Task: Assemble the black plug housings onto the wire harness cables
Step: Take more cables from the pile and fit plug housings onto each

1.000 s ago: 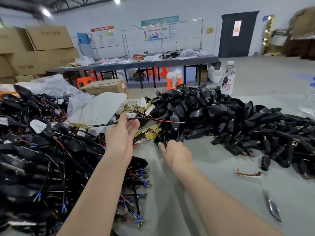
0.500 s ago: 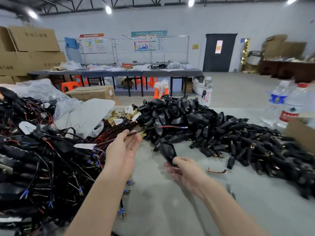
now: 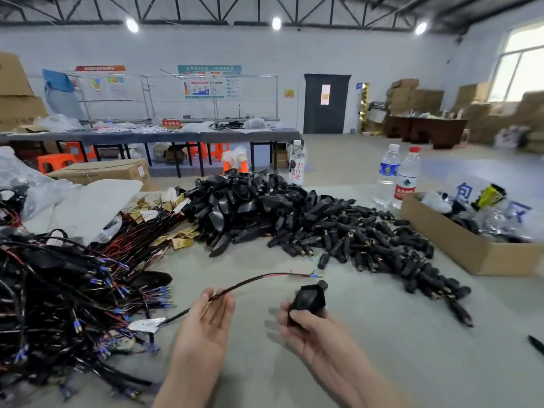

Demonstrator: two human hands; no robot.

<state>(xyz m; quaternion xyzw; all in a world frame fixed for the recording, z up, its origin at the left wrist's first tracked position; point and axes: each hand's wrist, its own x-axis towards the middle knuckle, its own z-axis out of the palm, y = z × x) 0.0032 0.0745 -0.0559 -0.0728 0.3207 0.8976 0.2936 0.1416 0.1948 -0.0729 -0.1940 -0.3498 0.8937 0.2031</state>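
Housing (image 3: 309, 298) now nearer cable (image 3: 253, 281) (bottles (image 3: 388, 172) beyond)

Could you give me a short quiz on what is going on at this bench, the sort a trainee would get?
1. True or false: the housing in the right hand already sits on the cable.
2. The left hand holds: A. a housing B. the cable C. nothing.
3. Fill the gap: beside the box stand two water ___.

Key: 1. False, the two are apart. 2. B. 3. bottles.
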